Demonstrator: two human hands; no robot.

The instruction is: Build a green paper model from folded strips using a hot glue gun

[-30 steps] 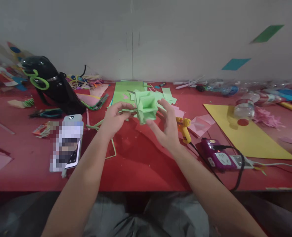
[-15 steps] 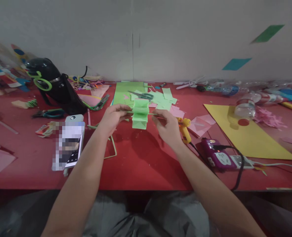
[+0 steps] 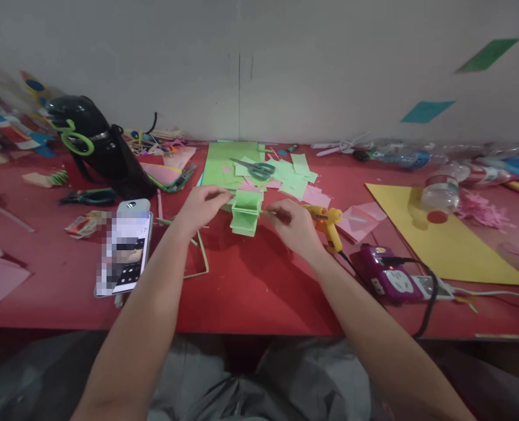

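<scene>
Between my hands, above the red table (image 3: 250,298), a light-green paper piece with box-like vanes (image 3: 246,213) sits on a thin stick (image 3: 263,211). My left hand (image 3: 204,209) is closed at the stick's left end, fingertips pinched together. From the other side, my right hand (image 3: 292,225) pinches the right end between thumb and fingers. Just beyond the paper piece, scissors (image 3: 259,169) lie on green paper scraps (image 3: 292,186). A yellow glue gun (image 3: 329,219) rests close to my right hand. Partly behind my left forearm is a thin stick frame (image 3: 204,254).
On the left stand a phone (image 3: 125,251), pliers (image 3: 90,197) and a black bottle case (image 3: 105,152). At right lie a purple power adapter (image 3: 388,272) with cables, a yellow sheet (image 3: 439,251) and plastic bottles (image 3: 441,193). A wall (image 3: 285,70) rises behind.
The green paper piece has turned about its stick and come slightly lower, so its vanes show at a different angle. Both hands keep their pinch, and the view has shifted a little.
</scene>
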